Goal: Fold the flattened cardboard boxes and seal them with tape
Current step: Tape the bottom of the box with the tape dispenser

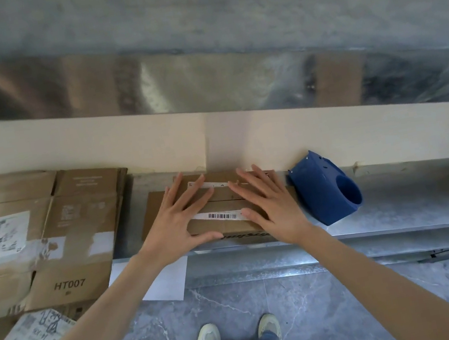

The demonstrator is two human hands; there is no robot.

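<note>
**A:** How far along is it?

**B:** One small cardboard box (227,226) sits folded on the metal shelf (407,191). The left hand (177,223) and right hand (271,206) lie flat on its top flaps, fingers spread, pressing them down.

**A:** Taped?

**B:** Not that I can see. The seam between the flaps looks bare (only a barcode label (222,216) lies on the near flap). The blue tape dispenser (329,190) sits just right of the box, with no hand gripping it.

**A:** And the rest?

**B:** A pile of flattened cardboard boxes (48,231) lies to the left, all unfolded, so I'd judge most of the job remains.

Head camera faces steeply down, near the cardboard box (222,226).
</note>
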